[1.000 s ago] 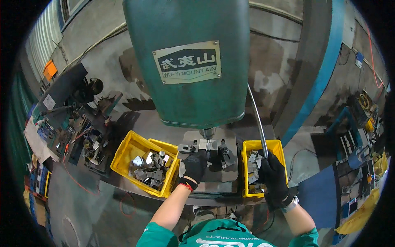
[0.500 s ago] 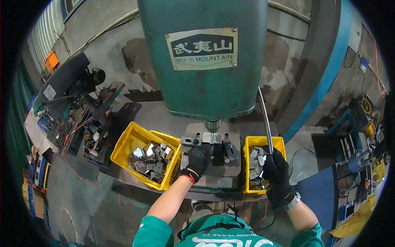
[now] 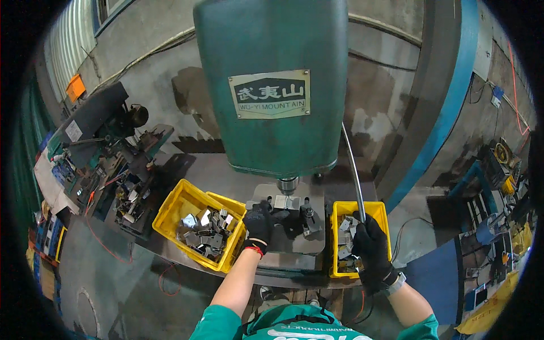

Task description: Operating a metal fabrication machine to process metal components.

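Observation:
My right hand (image 3: 370,243), in a black glove, is wrapped round the long metal lever (image 3: 352,164) of a green drill press (image 3: 272,136). Beside the left side of the metal fixture (image 3: 306,221) is my gloved left hand (image 3: 259,224); its fingers blend into the dark fixture parts, so their grip is unclear. A small shiny metal piece (image 3: 287,202) sits in the fixture, right below the chuck (image 3: 288,186).
Left of the fixture stands a yellow bin (image 3: 170,218) of bent metal pieces, against another yellow bin. A third yellow bin (image 3: 383,212) with metal pieces is under my right hand. A dark machine (image 3: 102,130) stands farther left; a blue-edged column (image 3: 447,124) rises at right.
My left hand has drawn back left from the metal piece toward the left bin. My right hand stays on the lever. The whole view has shifted slightly.

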A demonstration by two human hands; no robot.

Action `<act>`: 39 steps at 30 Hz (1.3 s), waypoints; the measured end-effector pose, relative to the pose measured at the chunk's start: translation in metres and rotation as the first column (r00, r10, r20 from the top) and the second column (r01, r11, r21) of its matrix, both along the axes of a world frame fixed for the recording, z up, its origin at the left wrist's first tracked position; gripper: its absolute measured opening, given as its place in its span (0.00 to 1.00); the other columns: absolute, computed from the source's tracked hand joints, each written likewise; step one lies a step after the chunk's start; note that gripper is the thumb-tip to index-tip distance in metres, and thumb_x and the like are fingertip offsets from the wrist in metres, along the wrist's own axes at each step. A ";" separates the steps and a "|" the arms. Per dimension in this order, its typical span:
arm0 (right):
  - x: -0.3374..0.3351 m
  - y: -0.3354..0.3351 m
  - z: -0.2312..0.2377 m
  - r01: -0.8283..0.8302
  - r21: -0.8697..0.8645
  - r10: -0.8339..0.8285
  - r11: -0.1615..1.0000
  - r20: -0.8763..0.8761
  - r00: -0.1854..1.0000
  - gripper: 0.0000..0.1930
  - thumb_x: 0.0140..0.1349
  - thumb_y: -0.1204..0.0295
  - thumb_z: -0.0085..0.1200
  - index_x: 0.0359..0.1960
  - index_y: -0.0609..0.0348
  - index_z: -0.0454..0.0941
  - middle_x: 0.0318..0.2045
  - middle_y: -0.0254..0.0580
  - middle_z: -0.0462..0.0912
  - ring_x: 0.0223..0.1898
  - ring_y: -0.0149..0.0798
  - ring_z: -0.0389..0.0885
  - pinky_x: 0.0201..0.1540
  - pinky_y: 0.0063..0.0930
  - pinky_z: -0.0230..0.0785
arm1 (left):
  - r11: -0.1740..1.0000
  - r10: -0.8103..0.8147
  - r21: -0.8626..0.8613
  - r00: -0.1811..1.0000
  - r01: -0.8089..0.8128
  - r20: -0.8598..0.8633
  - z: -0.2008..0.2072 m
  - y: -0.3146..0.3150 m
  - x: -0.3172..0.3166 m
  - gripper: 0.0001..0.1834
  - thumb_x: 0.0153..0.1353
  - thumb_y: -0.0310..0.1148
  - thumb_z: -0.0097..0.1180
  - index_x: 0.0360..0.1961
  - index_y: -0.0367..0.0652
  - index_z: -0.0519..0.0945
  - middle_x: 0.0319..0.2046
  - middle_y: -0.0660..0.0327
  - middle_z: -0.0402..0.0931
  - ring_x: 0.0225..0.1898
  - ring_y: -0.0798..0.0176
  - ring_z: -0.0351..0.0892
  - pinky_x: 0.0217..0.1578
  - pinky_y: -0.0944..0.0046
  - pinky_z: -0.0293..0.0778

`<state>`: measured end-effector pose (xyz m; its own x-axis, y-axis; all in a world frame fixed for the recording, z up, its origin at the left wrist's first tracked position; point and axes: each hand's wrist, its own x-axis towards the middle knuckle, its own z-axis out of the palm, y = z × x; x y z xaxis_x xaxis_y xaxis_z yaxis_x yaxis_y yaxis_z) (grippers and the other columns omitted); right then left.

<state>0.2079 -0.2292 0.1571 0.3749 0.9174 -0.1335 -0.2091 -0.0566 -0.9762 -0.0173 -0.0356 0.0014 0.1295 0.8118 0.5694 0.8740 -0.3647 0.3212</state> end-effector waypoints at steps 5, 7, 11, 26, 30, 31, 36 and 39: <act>0.003 0.002 -0.012 0.019 0.015 -0.021 1.000 0.099 0.995 0.10 0.64 0.70 0.44 0.46 0.53 0.72 0.21 0.20 0.66 0.20 0.17 0.62 0.21 0.13 0.56 | 0.978 -0.209 -0.050 0.973 0.204 -0.102 0.060 0.000 0.004 0.35 0.37 0.59 0.63 0.41 0.44 0.76 0.34 0.56 0.76 0.39 0.53 0.74 0.46 0.53 0.63; 0.002 0.005 -0.013 0.016 0.020 -0.018 1.000 0.112 0.993 0.10 0.65 0.70 0.44 0.46 0.53 0.72 0.21 0.20 0.66 0.20 0.16 0.62 0.21 0.12 0.56 | 0.938 -0.295 -0.243 0.939 0.248 -0.179 0.053 0.010 0.000 0.34 0.38 0.57 0.63 0.42 0.43 0.76 0.37 0.57 0.76 0.40 0.52 0.74 0.50 0.52 0.60; 0.004 0.011 -0.025 0.036 0.031 -0.039 0.999 0.101 0.994 0.11 0.64 0.71 0.44 0.47 0.53 0.71 0.22 0.20 0.66 0.20 0.16 0.62 0.21 0.12 0.56 | 0.952 -0.292 -0.107 0.956 0.287 -0.036 0.018 0.013 0.001 0.33 0.41 0.55 0.63 0.44 0.43 0.75 0.38 0.55 0.75 0.42 0.50 0.72 0.53 0.50 0.57; 0.004 0.018 -0.035 0.085 -0.034 -0.086 0.996 -0.011 0.996 0.13 0.64 0.73 0.45 0.51 0.50 0.70 0.19 0.20 0.66 0.17 0.15 0.62 0.18 0.11 0.54 | 0.937 -0.348 0.005 0.928 0.350 0.133 0.005 0.017 0.007 0.24 0.49 0.50 0.59 0.39 0.43 0.74 0.36 0.52 0.73 0.41 0.47 0.70 0.49 0.44 0.59; 0.009 0.027 -0.057 0.078 -0.002 -0.078 0.997 0.005 0.997 0.14 0.64 0.73 0.46 0.51 0.51 0.70 0.23 0.23 0.70 0.19 0.19 0.66 0.21 0.14 0.59 | 0.911 -0.403 -0.025 0.903 0.411 0.149 0.012 0.018 0.003 0.23 0.50 0.48 0.58 0.40 0.42 0.75 0.37 0.52 0.74 0.42 0.46 0.71 0.47 0.47 0.61; 0.012 0.028 -0.064 0.080 0.034 -0.084 0.996 0.119 0.989 0.14 0.64 0.73 0.46 0.51 0.51 0.69 0.25 0.24 0.70 0.21 0.20 0.67 0.23 0.15 0.60 | 0.894 -0.432 -0.058 0.890 0.444 0.147 0.024 0.017 0.007 0.22 0.51 0.48 0.58 0.40 0.42 0.75 0.36 0.52 0.74 0.42 0.46 0.71 0.46 0.48 0.62; 0.015 0.031 -0.077 0.024 0.111 -0.051 0.993 0.252 0.966 0.15 0.64 0.73 0.45 0.53 0.57 0.67 0.36 0.32 0.74 0.38 0.24 0.71 0.37 0.19 0.66 | 0.869 -0.411 -0.167 0.867 0.466 0.281 0.051 0.003 0.012 0.19 0.51 0.40 0.57 0.41 0.41 0.77 0.38 0.51 0.77 0.43 0.47 0.73 0.46 0.51 0.65; 0.023 0.032 -0.089 0.001 0.123 -0.015 0.992 0.117 0.993 0.17 0.63 0.76 0.45 0.54 0.60 0.66 0.40 0.37 0.75 0.41 0.28 0.72 0.43 0.22 0.66 | 0.836 -0.459 -0.135 0.813 0.531 0.359 0.037 0.012 0.011 0.13 0.51 0.36 0.57 0.34 0.38 0.76 0.29 0.52 0.74 0.35 0.50 0.71 0.38 0.55 0.66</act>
<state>0.2310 -0.1971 0.0683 0.3885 0.9211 0.0251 -0.0928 0.0662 -0.9935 -0.0062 -0.0239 0.0387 0.4009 0.7905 0.4630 0.4403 -0.6095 0.6593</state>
